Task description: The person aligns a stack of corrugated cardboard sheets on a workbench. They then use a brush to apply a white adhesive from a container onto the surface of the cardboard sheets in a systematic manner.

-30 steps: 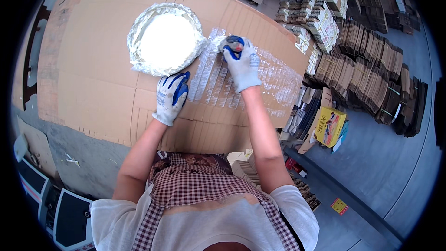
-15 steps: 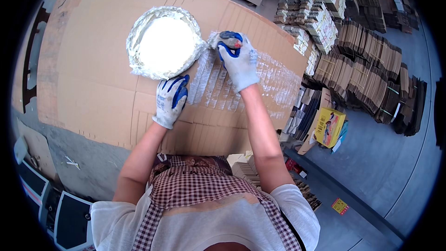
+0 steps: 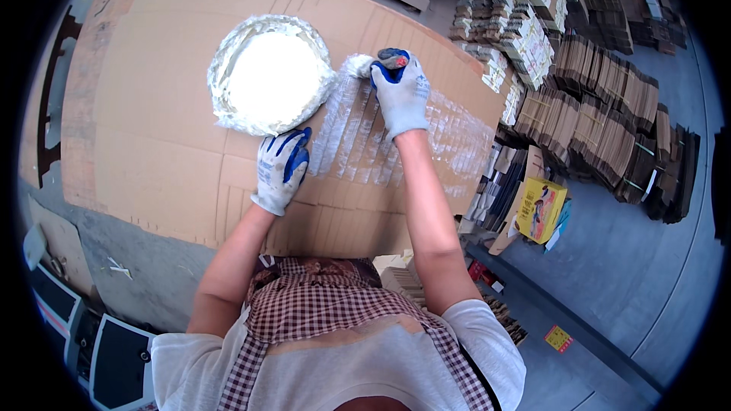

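Seeing right hand (image 3: 402, 95) clamped on film tail (image 3: 357, 66), right of the round bundle (image 3: 272, 74) on cardboard (image 3: 156, 122); left hand (image 3: 279, 171), thumb and fingers apart, at its near rim. Best: rim steady, pull even.

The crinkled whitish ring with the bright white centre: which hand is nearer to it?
Left. The gloved left hand is right at the near edge of the crinkled whitish ring; the gloved right hand is farther off, to its right.

At upper left, a film-wrapped ring (image 3: 227, 99) lies on cardboard (image 3: 152, 122). The left hand (image 3: 280, 171) (gloved) lies just below; the right hand (image 3: 401, 95) pinches clear film (image 3: 356, 66).
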Motion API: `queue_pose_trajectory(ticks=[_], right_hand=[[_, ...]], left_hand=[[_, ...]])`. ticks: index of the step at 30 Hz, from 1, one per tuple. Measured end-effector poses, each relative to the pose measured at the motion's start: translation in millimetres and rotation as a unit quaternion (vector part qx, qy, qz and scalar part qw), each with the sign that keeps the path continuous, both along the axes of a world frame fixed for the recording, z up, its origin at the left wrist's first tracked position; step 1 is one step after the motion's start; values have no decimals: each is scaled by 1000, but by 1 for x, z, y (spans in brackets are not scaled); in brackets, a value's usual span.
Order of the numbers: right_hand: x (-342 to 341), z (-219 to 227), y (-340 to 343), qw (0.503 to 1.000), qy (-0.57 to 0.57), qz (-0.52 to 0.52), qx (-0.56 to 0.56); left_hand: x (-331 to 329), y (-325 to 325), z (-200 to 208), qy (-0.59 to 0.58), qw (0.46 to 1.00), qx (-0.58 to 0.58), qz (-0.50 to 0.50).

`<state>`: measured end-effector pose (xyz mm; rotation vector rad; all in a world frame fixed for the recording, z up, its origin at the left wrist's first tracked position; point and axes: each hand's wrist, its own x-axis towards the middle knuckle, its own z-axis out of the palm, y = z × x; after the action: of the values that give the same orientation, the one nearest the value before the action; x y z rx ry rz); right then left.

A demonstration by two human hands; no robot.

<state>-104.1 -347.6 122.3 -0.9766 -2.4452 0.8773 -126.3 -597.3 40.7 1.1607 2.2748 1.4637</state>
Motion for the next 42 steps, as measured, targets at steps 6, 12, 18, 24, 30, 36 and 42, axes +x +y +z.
queue_pose_trajectory(ticks=[6,12,18,24,30,36,42], right_hand=[[5,0,6,1000,2,-9,-14],[40,16,8,992,-82,-87,40],[43,8,-14,997,-76,-11,-8],[54,22,-23,997,-49,-35,-58],[79,13,-32,991,-128,-31,9],[99,14,-63,994,-103,20,-12],[120,-4,-47,987,-117,-50,102]], left_hand=[[0,0,0,-4,1000,3,4],[1,0,1,-7,1000,-10,10],[1,2,5,-5,1000,-3,9],[1,0,-2,-6,1000,-17,15],[2,1,3,-3,1000,-7,14],[2,0,-3,-9,1000,11,9],[3,-3,-6,-10,1000,2,4]])
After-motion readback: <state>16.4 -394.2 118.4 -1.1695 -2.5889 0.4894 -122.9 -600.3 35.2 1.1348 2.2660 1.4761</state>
